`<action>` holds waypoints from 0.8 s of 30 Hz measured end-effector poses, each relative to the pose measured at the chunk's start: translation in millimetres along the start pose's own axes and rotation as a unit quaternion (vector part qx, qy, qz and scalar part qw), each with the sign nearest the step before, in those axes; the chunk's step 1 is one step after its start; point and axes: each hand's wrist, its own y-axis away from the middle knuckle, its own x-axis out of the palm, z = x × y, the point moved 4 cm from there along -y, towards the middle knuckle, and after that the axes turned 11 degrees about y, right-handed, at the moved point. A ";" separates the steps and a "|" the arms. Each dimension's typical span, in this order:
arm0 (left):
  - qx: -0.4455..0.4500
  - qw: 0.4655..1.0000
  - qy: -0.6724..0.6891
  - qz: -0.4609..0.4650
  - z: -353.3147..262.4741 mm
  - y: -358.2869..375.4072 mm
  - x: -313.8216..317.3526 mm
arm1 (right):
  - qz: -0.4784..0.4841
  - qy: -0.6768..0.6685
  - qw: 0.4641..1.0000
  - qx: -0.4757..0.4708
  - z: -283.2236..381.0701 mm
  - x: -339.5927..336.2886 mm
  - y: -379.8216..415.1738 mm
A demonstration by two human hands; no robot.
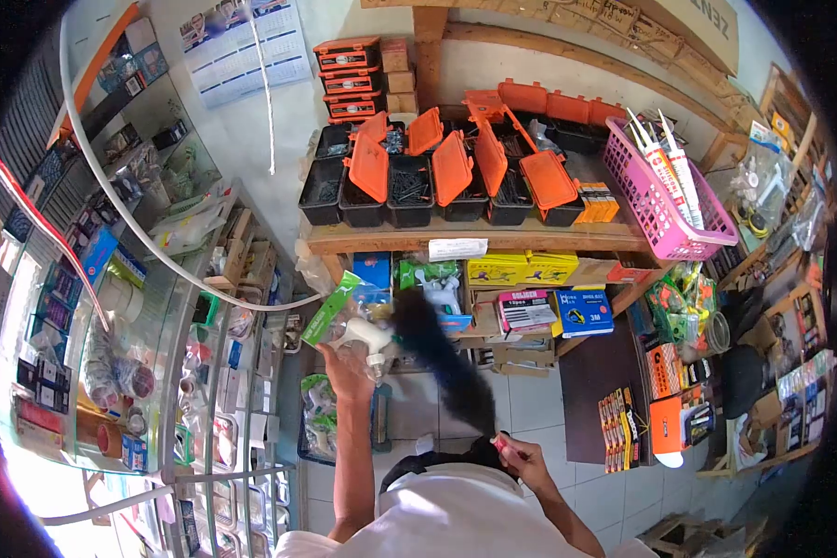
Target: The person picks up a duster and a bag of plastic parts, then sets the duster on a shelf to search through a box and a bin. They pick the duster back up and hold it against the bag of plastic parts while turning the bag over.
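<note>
**Currently: both hands loaded, tap in left, duster in right**

Left hand (344, 365): fingers closed around a white plastic tap (370, 337), arm raised, spout end pointing right. Tap sits in front of the lower shelf stock, just beside a green flat packet (330, 307).

Right hand (521, 456): fingers closed on the pink handle of a black fluffy duster (442, 358), low near the person's chest. Duster head runs up and left from that hand; its tip is right next to the tap. Can't tell if they touch, the duster is motion-blurred.

Around them: wooden shelf (391, 237) above the tap carries black bins with orange lids (437, 177), lids flipped open, dark hardware inside. Pink plastic basket (660, 200) with sealant tubes at the shelf's right end. Yellow and blue boxes (530, 288) on the tier below. Glass display counter (139, 353) on the left, white tiled floor (549, 400) underneath.
</note>
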 end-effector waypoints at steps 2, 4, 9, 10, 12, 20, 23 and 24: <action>-0.048 0.997 0.034 0.058 -0.1 -19.2 -38.7 | 0.008 -0.063 0.995 0.076 -7.2 -0.4 2.3; -0.039 0.994 0.027 0.097 3.5 -23.2 -48.1 | 0.007 -0.025 0.998 0.049 2.6 -3.0 3.7; -0.041 0.995 0.017 0.090 16.9 -6.7 -18.1 | -0.007 -0.019 0.998 0.053 4.7 -7.9 1.8; -0.051 0.995 0.013 0.085 19.2 -3.9 -9.7 | 0.018 -0.002 0.998 0.056 3.5 -9.0 2.7; -0.094 0.991 0.032 0.094 25.4 -1.8 -2.2 | 0.034 0.018 0.999 0.004 27.7 -11.9 3.9; -0.073 0.995 0.025 0.062 38.4 -16.1 -22.5 | -0.029 -0.019 0.999 -0.021 -10.4 -12.4 4.8; -0.068 0.998 0.006 -0.013 53.8 3.8 24.5 | -0.039 0.000 0.999 -0.028 -12.5 -10.2 8.5; -0.076 0.996 -0.002 -0.034 56.4 10.4 31.6 | -0.046 -0.027 0.998 0.026 -12.6 -9.2 11.1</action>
